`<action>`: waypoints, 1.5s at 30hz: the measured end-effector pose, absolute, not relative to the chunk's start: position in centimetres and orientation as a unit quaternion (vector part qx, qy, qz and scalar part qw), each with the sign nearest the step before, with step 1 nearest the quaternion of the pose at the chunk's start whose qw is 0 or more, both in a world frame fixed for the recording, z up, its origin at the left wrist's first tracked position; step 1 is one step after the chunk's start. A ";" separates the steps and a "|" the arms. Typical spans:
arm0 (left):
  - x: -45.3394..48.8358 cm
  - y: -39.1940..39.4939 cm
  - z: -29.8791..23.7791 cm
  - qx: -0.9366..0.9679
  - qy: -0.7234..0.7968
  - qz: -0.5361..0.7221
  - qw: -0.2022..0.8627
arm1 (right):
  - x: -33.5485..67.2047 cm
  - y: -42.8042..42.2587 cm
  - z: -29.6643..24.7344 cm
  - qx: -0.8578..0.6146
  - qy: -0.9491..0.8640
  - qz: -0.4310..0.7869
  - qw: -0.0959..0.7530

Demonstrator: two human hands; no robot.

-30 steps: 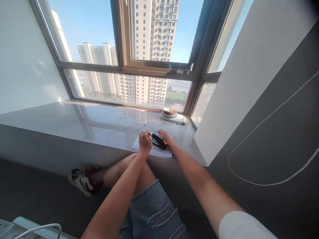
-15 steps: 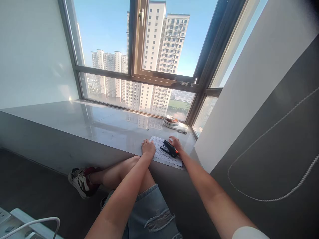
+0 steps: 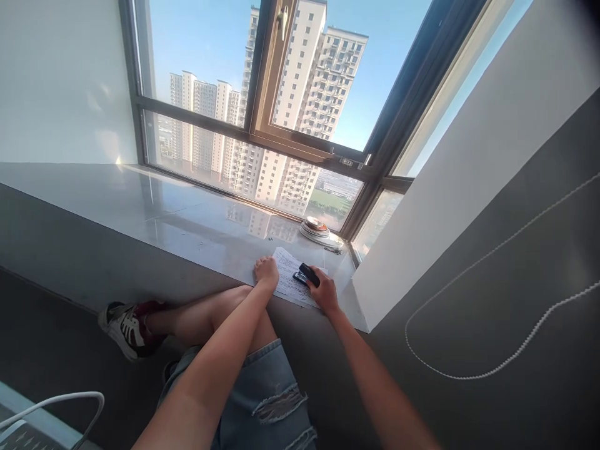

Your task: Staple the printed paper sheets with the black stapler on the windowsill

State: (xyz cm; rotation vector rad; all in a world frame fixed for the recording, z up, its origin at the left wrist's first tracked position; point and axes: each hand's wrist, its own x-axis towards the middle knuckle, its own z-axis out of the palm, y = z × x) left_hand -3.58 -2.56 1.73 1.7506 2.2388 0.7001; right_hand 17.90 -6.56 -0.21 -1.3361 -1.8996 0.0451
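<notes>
Printed sheets of paper (image 3: 285, 289) lie at the front of the glossy window ledge, their upper left corner slightly bent up. At their left edge my left hand (image 3: 267, 271) is closed, fingers curled against the paper; the fingertips are partly hidden. My right hand (image 3: 324, 292) is wrapped round the back end of a black stapler (image 3: 310, 274). The stapler is over the sheets, its front end pointing left; whether it touches them I cannot tell.
A stack of plates or lids (image 3: 317, 230) stands by the window corner, with small dark keys-like items (image 3: 333, 250) in front. A white bead chain (image 3: 462, 377) hangs at right. My bent leg rests below the ledge. A white cable (image 3: 70, 396) loops at lower left.
My right hand has gone from beside the lying stapler to gripping its back end. My left hand has curled tighter at the paper's edge. The view has tilted and shifted slightly.
</notes>
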 end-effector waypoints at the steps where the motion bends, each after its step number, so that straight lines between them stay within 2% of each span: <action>1: -3.6 -2.5 1.7 0.592 0.762 0.243 0.102 | 18.8 -6.5 -0.2 -0.540 -0.731 -0.003 0.417; 6: -3.8 -2.7 2.2 0.552 0.774 0.280 0.130 | 23.6 -6.8 -0.5 -0.613 -0.615 -0.092 0.488; 11: -4.5 -3.2 3.3 0.527 0.767 0.312 0.189 | 24.6 -7.7 -1.0 -0.655 -0.595 -0.073 0.461; 16: -4.9 -2.9 3.5 0.516 0.776 0.307 0.191 | 24.4 -7.6 -0.7 -0.664 -0.597 -0.024 0.449; 21: -4.7 -2.7 3.3 0.529 0.775 0.295 0.179 | 24.5 -7.5 -0.6 -0.615 -0.644 0.018 0.455; 24: -4.7 -2.8 3.3 0.538 0.772 0.285 0.184 | 24.1 -7.8 -0.4 -0.592 -0.681 0.010 0.431; 29: -4.7 -2.6 3.0 0.553 0.766 0.269 0.187 | 23.0 -8.5 0.2 -0.557 -0.746 -0.072 0.359; 36: -4.4 -2.5 3.0 0.565 0.766 0.247 0.182 | 22.0 -8.3 0.3 -0.526 -0.802 -0.076 0.273; 45: -4.3 -2.5 3.2 0.572 0.765 0.228 0.186 | 20.5 -8.7 0.4 -0.533 -0.807 -0.107 0.231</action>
